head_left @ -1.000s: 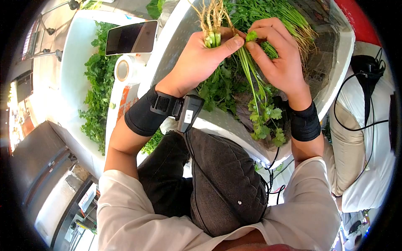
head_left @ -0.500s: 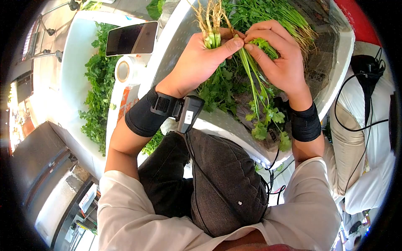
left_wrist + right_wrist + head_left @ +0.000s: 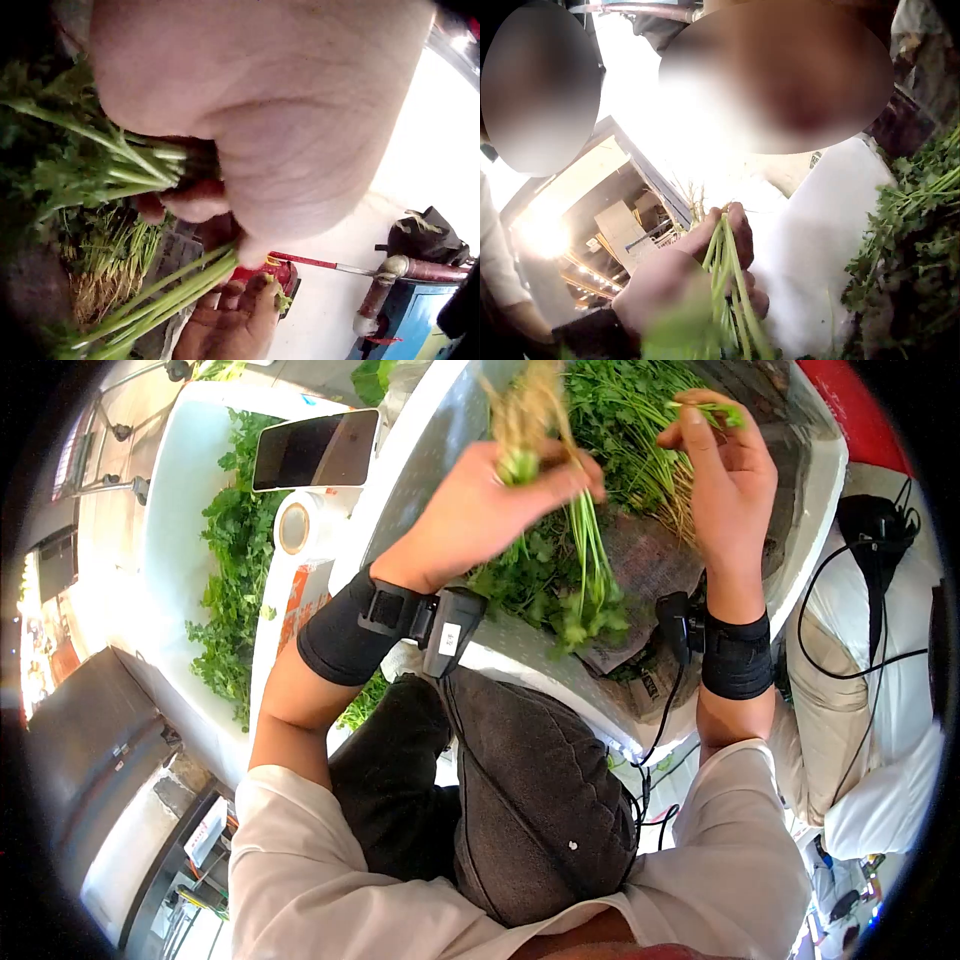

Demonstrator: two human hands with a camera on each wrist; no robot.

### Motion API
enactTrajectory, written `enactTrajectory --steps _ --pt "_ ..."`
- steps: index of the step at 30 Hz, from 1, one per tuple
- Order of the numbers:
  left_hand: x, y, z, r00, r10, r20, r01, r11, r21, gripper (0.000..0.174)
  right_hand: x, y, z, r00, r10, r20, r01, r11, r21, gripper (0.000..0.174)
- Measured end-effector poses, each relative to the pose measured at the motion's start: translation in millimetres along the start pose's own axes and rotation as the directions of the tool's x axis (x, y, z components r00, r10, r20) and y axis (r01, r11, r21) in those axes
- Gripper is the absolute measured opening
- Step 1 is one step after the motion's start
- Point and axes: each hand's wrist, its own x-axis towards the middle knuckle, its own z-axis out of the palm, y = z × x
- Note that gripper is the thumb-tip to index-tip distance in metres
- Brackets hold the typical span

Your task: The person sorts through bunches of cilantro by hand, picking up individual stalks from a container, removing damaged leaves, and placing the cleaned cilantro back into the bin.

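Note:
My left hand grips a bunch of coriander by the stems over the white foam box. Its pale roots stick up past the thumb, blurred by motion, and leafy ends hang down toward the lap. To the right and apart from it, my right hand pinches a small green sprig between thumb and fingertips. In the left wrist view the held stems fan out below the palm. The right wrist view shows the left hand around those stems.
More coriander with roots lies in the foam box. A white tub at left holds loose coriander. Between them are a phone and a roll of tape. A black cable hangs from the right wrist camera.
My right hand has left the bunch and moved up and right, with a small sprig in its fingertips. The bunch in my left hand has swung left.

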Motion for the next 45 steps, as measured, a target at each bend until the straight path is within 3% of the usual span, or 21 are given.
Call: enactTrajectory --steps 2,3,4,6,8,13,17,19,20,22,27,30,33,35,39,40,41,45 --pt "3.0 1.8 -0.7 0.979 -0.159 -0.13 0.127 0.967 -0.221 0.029 -4.5 -7.4 7.5 0.999 0.005 0.049 -0.003 0.999 -0.04 0.016" --pt "2.7 3.0 -2.2 0.978 -0.156 -0.136 0.12 0.963 -0.243 0.03 -5.9 -10.6 12.0 0.994 0.01 0.107 -0.002 0.997 -0.077 0.016" --pt "2.7 1.3 -1.7 0.978 -0.157 -0.135 0.121 0.963 -0.24 0.03 -6.2 -8.7 13.2 0.994 0.01 0.105 -0.002 0.997 -0.074 0.016" --pt "2.7 -1.6 -1.0 0.978 -0.148 -0.15 0.1 0.954 -0.284 0.029 -5.6 -3.1 16.7 0.966 -0.176 0.19 0.209 0.963 -0.168 0.018" --pt "1.6 1.7 -2.2 0.976 -0.143 -0.163 0.095 0.957 -0.273 0.029 -8.0 -6.3 18.9 0.978 -0.095 0.184 0.127 0.977 -0.17 0.019" --pt "1.6 0.5 -1.5 0.967 -0.121 -0.225 0.052 0.955 -0.294 0.027 -1.8 -8.9 13.4 0.942 -0.181 0.282 0.273 0.902 -0.333 0.016" --pt "1.9 -2.0 -2.4 0.954 -0.106 -0.28 0.028 0.963 -0.269 0.026 -4.6 1.2 16.5 0.913 -0.23 0.336 0.347 0.872 -0.345 0.018" --pt "2.0 -2.8 -2.4 0.945 -0.082 -0.317 0.01 0.975 -0.221 0.026 -11.3 -5.6 20.2 0.912 -0.002 0.41 0.094 0.974 -0.204 0.022" --pt "2.2 -5.4 -1.9 0.945 -0.081 -0.317 0.01 0.975 -0.221 0.026 -14.0 -8.3 22.6 0.912 -0.002 0.41 0.094 0.974 -0.204 0.022" --pt "2.6 -10.0 -0.3 0.939 -0.052 -0.341 -0.024 0.977 -0.213 0.026 -18.8 -12.7 28.3 0.879 0.102 0.465 -0.046 0.99 -0.131 0.026" --pt "0.7 -7.2 -1.7 0.95 -0.074 -0.305 0.014 0.981 -0.194 0.025 -20.8 -5.1 28.4 0.855 0.19 0.483 -0.112 0.976 -0.186 0.019" --pt "0.9 -8.2 -0.1 0.945 -0.069 -0.32 0.005 0.981 -0.196 0.024 -19.6 -4.3 27.9 0.863 0.202 0.464 -0.17 0.979 -0.11 0.015" --pt "-0.1 -4.6 -0.1 0.937 -0.08 -0.34 0.007 0.977 -0.211 0.025 -17.9 2.8 27.3 0.903 0.145 0.404 -0.078 0.981 -0.178 0.016" --pt "-0.2 -5.1 -0.8 0.934 -0.102 -0.342 0.027 0.976 -0.216 0.025 -17.2 11.0 26.8 0.923 -0.092 0.374 0.219 0.924 -0.313 0.02" --pt "0.6 -9.0 -2.1 0.925 -0.13 -0.356 0.04 0.968 -0.249 0.027 -19.9 11.8 28.8 0.874 -0.188 0.447 0.333 0.903 -0.272 0.024" --pt "0.5 -8.7 -2.3 0.923 -0.15 -0.353 0.052 0.961 -0.271 0.028 -22.3 -1.0 29.9 0.859 0.033 0.51 0.073 0.98 -0.186 0.025" --pt "0.7 -9.0 -2.8 0.923 -0.15 -0.353 0.052 0.961 -0.271 0.028 -24.1 -8.4 30.5 0.777 0.234 0.585 -0.203 0.972 -0.12 0.025" --pt "3.7 -15.9 -5.8 0.896 -0.197 -0.398 0.036 0.925 -0.377 0.026 -26.6 -7.6 31.4 0.72 0.255 0.645 -0.313 0.95 -0.026 0.028"
